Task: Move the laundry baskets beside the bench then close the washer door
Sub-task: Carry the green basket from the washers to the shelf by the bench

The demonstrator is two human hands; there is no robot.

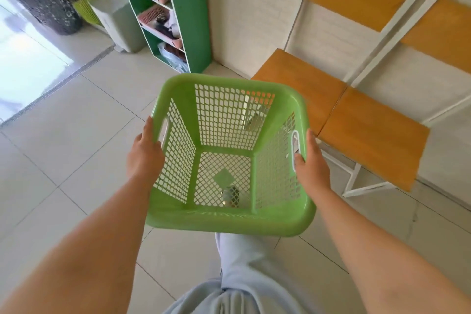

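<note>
Two bare forearms reach forward, left hand (145, 154) and right hand (311, 163) each clasping a side handle of an empty green laundry basket (226, 153), carried level above the floor just beside the orange bench (339, 107), probably for setting down.

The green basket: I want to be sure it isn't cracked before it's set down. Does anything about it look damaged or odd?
Nothing stands out. The green basket looks whole, its rim and lattice unbroken, held level by the left hand and right hand at its side handles. It is empty.
</note>
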